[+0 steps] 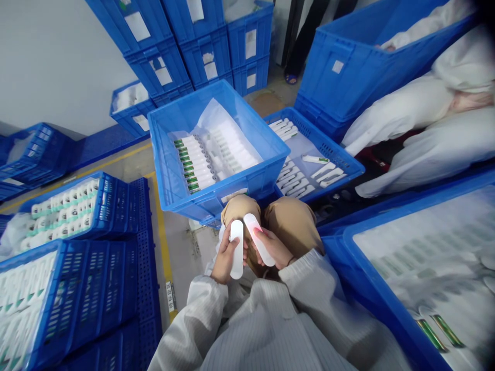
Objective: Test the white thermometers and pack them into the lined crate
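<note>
My left hand (225, 259) is closed around a white oblong handheld device (236, 257) with rounded ends, held nearly upright above my lap. In my right hand (273, 246) is a second white device (258, 238) of like shape, tilted with its top toward the left one. A pinkish-red glow shows beside my right thumb. The two devices are close together but apart. Just beyond my knees stands a blue crate (216, 188), holding rows of white pieces (195, 165) with green ends and a translucent sheet (224, 129).
A low blue tray (348, 164) holds more white pieces. At right are a large crate (358, 257) with similar parts and a person's white sleeve (410, 111). Stacked blue crates (209, 56) stand behind; filled baskets (112, 206) line the left, beside yellow floor tape (162, 242).
</note>
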Demonstrator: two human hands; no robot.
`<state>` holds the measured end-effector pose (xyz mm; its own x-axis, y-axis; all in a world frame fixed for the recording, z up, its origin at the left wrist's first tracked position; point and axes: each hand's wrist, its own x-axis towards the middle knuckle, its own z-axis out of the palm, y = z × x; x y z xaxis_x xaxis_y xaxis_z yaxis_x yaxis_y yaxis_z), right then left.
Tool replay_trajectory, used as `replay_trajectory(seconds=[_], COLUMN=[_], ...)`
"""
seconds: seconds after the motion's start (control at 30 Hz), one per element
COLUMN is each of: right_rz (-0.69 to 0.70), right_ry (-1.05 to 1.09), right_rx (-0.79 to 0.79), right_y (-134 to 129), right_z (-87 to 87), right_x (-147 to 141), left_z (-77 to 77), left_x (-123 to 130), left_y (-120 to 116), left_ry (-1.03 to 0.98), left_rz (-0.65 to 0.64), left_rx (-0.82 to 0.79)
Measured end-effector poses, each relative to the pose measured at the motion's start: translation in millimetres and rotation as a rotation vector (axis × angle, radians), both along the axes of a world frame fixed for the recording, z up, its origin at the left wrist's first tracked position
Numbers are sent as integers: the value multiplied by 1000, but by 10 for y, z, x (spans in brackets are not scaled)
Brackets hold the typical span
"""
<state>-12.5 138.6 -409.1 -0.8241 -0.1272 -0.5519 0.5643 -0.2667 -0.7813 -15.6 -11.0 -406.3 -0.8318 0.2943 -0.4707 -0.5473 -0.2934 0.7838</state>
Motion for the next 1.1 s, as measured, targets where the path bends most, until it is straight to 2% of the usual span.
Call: replay_trajectory(seconds=[0.17, 0.47, 0.93, 1.1], right_rz=[25, 54, 67, 54], right_ry=[-43, -31, 18, 38], right_rx=[41, 56, 19, -25], right_y=[9, 28, 60, 25], right_z=[41, 17, -88, -68], right_x=[-30, -30, -19, -7], left_z=[-14, -16, -12, -56], left_x=[-12, -8, 0, 22], left_y=[-12, -3, -6, 11], left_ry=[-29, -5, 25, 26], left_rz=[-12, -24, -25, -29], left_rx=[-3, 6, 30, 19])
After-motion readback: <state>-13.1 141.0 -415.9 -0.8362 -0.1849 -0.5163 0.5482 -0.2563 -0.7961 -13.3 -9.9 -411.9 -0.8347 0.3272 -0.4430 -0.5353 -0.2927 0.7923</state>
